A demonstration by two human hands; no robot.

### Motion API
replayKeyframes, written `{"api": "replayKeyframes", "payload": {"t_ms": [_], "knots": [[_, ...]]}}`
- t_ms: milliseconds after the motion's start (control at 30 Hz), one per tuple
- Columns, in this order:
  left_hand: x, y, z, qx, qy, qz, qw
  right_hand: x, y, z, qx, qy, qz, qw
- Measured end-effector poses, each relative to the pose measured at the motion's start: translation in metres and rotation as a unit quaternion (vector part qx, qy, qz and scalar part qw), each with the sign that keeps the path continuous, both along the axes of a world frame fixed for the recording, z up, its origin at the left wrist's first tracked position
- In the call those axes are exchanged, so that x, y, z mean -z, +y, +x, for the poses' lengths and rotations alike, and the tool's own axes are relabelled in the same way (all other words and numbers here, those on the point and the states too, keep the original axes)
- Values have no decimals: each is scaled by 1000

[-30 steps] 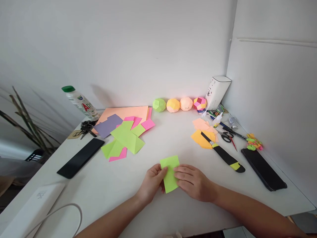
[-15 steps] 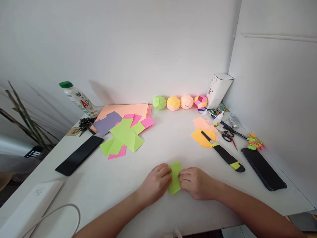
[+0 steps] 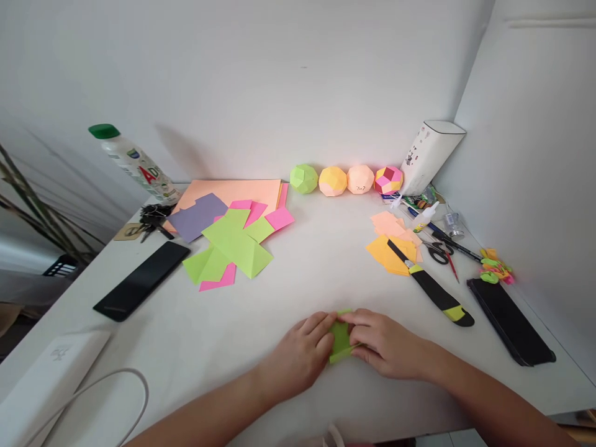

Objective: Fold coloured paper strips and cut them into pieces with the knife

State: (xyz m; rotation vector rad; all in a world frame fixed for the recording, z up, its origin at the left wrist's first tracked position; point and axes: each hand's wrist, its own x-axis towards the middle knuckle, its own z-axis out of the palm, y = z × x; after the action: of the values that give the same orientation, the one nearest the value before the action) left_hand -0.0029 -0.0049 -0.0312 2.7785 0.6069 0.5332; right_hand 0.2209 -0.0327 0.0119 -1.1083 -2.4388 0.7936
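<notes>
A small green paper piece (image 3: 340,341) lies folded on the white table (image 3: 302,267) near its front edge. My left hand (image 3: 300,357) presses on its left side with closed fingers. My right hand (image 3: 384,344) pinches its top and right side. Most of the paper is hidden under the fingers.
Loose green, pink, purple and peach sheets (image 3: 233,233) lie at the back left beside a black phone (image 3: 139,280), keys and a bottle (image 3: 133,164). Paper balls (image 3: 344,180) line the wall. Orange sheets, a utility knife (image 3: 431,288), scissors (image 3: 440,251) and another phone (image 3: 510,320) lie at the right.
The green paper went from an open, upright rectangle to a small folded piece flat on the table. Both hands closed in over it.
</notes>
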Motion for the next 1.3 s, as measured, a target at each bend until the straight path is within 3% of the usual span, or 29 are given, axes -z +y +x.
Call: {"api": "replayKeyframes", "payload": {"t_ms": [200, 400, 567, 833, 1300], "knots": [[-5, -1, 0, 16, -32, -32, 999, 1, -2, -2, 33, -20, -24, 999], [-22, -2, -5, -14, -141, -222, 965, 7, 2, -5, 76, 30, -61, 995], [-17, -3, 0, -55, -144, -212, 965, 7, 2, -6, 93, 48, -79, 991], [-13, -1, 1, -67, -170, -237, 954, 7, 8, -2, 147, 79, -203, 965], [-14, 1, 1, -72, -176, -244, 951, 14, 8, -1, 156, 118, -230, 953]]}}
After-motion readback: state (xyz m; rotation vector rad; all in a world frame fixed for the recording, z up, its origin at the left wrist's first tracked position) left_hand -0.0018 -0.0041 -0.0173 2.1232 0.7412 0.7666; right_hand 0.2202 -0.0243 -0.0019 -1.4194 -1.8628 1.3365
